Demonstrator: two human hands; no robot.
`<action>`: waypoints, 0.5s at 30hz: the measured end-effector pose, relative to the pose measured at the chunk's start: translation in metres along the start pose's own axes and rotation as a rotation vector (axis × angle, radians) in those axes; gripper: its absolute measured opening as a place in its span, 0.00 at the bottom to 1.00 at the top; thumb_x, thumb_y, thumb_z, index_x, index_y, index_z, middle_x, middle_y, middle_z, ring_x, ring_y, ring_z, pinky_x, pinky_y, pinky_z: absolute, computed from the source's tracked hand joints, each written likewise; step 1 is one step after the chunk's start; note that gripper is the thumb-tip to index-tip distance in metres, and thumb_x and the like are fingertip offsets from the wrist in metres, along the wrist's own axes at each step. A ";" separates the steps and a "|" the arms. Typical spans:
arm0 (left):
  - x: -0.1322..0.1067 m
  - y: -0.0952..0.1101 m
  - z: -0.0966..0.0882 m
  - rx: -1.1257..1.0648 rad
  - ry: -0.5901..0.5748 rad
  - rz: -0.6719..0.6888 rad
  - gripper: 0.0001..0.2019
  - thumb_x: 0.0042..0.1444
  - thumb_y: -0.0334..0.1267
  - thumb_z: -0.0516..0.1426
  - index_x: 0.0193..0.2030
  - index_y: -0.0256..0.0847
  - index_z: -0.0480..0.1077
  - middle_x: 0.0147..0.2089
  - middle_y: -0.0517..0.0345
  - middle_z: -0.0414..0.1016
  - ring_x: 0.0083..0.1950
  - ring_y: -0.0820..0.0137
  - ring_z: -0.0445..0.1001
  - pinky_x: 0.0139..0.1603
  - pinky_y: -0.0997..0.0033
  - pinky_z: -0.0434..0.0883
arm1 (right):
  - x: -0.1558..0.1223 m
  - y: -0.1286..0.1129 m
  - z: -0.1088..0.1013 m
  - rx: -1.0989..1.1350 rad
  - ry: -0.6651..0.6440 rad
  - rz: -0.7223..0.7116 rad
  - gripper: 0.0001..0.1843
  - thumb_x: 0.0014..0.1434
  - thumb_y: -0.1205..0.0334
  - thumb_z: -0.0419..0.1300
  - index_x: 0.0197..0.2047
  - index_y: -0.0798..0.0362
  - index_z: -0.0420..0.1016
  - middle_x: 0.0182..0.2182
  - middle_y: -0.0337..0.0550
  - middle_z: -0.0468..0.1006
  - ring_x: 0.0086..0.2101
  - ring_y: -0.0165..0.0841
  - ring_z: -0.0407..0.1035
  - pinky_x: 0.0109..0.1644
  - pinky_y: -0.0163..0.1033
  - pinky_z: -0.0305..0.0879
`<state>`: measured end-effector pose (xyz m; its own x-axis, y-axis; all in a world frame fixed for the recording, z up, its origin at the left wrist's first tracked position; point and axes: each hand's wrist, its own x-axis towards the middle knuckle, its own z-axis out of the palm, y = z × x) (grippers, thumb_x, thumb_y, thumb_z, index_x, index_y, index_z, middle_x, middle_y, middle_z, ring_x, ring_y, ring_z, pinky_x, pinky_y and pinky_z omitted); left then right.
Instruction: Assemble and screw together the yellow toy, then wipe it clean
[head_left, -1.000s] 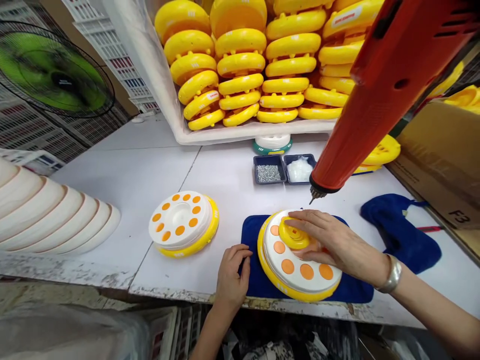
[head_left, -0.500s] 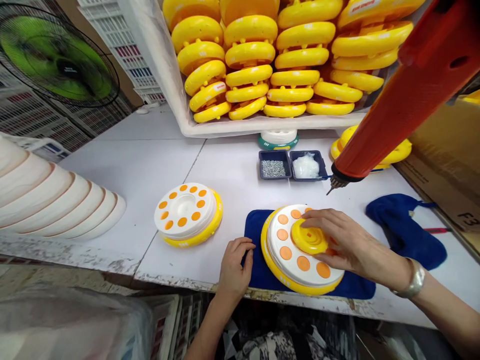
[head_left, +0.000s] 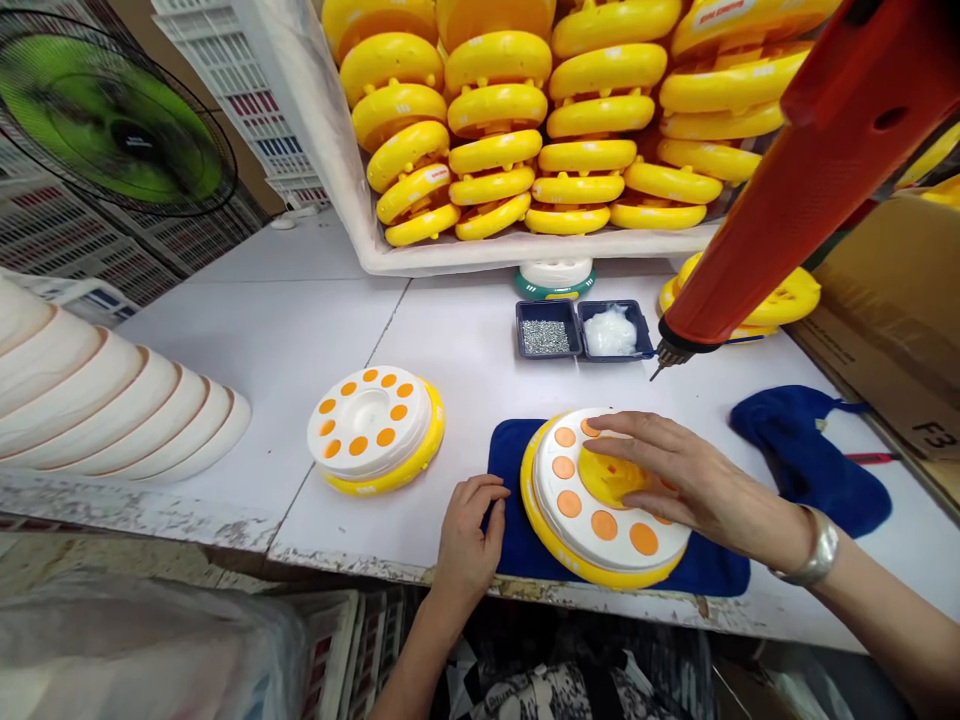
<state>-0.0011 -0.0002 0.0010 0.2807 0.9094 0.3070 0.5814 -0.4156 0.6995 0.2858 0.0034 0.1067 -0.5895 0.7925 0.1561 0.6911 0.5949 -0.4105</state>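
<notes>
Because the round white plastic disc with orange dots [head_left: 546,480] is set on the blue cloth [head_left: 504,470] at the front edge of the white bench [head_left: 465,360], it could be tipped off if its yellow centre cap [head_left: 611,478] is pressed unevenly by the flat, spread right hand [head_left: 675,480]; nothing is gripped by the curled left hand [head_left: 466,535] beside it. The cap's seating is hidden by that right hand; the hanging orange power screwdriver [head_left: 780,190] is cut off above.

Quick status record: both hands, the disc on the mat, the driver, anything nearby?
left hand: loosely curled, fingertips on blue mat, holding nothing
right hand: flat over yellow hub
disc: white, orange dots, yellow rim, on the mat
orange power screwdriver: tilted, bit above table, no hand on it
tray: screws and white paste
second disc: left of mat
</notes>
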 end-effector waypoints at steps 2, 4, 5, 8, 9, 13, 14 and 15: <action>0.000 0.001 -0.001 0.004 0.000 0.000 0.09 0.62 0.29 0.51 0.41 0.41 0.71 0.46 0.51 0.73 0.49 0.63 0.69 0.50 0.60 0.69 | 0.002 0.000 0.002 0.021 -0.008 -0.030 0.25 0.66 0.59 0.53 0.65 0.45 0.56 0.63 0.44 0.62 0.62 0.36 0.55 0.65 0.47 0.59; 0.001 0.001 -0.001 0.005 -0.001 0.000 0.09 0.62 0.29 0.51 0.41 0.41 0.72 0.45 0.51 0.73 0.49 0.63 0.69 0.50 0.60 0.69 | 0.002 0.000 0.004 0.036 0.002 -0.041 0.24 0.66 0.60 0.53 0.64 0.47 0.59 0.60 0.45 0.65 0.61 0.36 0.57 0.64 0.47 0.60; 0.001 0.002 -0.001 0.005 -0.003 -0.001 0.09 0.62 0.29 0.51 0.41 0.41 0.72 0.45 0.51 0.73 0.49 0.63 0.70 0.50 0.60 0.69 | 0.002 0.000 0.005 0.038 0.012 -0.038 0.23 0.65 0.60 0.54 0.63 0.47 0.60 0.60 0.45 0.66 0.61 0.36 0.58 0.64 0.47 0.61; 0.001 0.002 -0.001 0.005 -0.004 -0.005 0.09 0.62 0.29 0.51 0.41 0.41 0.72 0.45 0.51 0.73 0.49 0.63 0.69 0.50 0.60 0.69 | -0.001 -0.001 0.008 0.032 0.049 -0.031 0.22 0.65 0.61 0.54 0.62 0.48 0.63 0.58 0.48 0.68 0.59 0.38 0.61 0.61 0.48 0.64; 0.001 0.002 -0.001 0.004 -0.004 -0.006 0.09 0.62 0.29 0.51 0.41 0.40 0.72 0.45 0.51 0.73 0.49 0.63 0.69 0.50 0.60 0.69 | -0.001 -0.002 0.009 0.027 0.066 -0.030 0.22 0.65 0.61 0.54 0.61 0.49 0.64 0.58 0.48 0.68 0.58 0.39 0.61 0.60 0.48 0.64; 0.001 0.003 -0.001 0.004 -0.009 -0.004 0.08 0.62 0.29 0.51 0.41 0.40 0.71 0.46 0.51 0.73 0.49 0.64 0.69 0.50 0.61 0.69 | -0.001 -0.008 0.017 -0.022 0.138 0.032 0.20 0.65 0.59 0.54 0.59 0.51 0.66 0.57 0.51 0.69 0.55 0.41 0.64 0.57 0.50 0.66; 0.001 0.004 -0.001 0.005 -0.012 -0.003 0.08 0.62 0.28 0.51 0.41 0.40 0.71 0.46 0.51 0.73 0.49 0.64 0.69 0.50 0.61 0.69 | -0.001 -0.009 0.019 -0.041 0.154 0.057 0.20 0.65 0.58 0.55 0.58 0.52 0.66 0.56 0.52 0.69 0.54 0.42 0.64 0.56 0.51 0.66; 0.002 0.004 -0.001 0.007 -0.014 -0.004 0.08 0.62 0.28 0.51 0.41 0.40 0.72 0.46 0.51 0.73 0.49 0.64 0.69 0.50 0.61 0.69 | -0.001 -0.011 0.020 -0.060 0.168 0.077 0.19 0.64 0.57 0.55 0.57 0.53 0.67 0.55 0.52 0.70 0.53 0.43 0.64 0.55 0.51 0.67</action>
<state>0.0011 -0.0005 0.0047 0.2895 0.9106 0.2950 0.5879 -0.4123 0.6960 0.2701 -0.0063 0.0931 -0.4596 0.8442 0.2758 0.7581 0.5347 -0.3733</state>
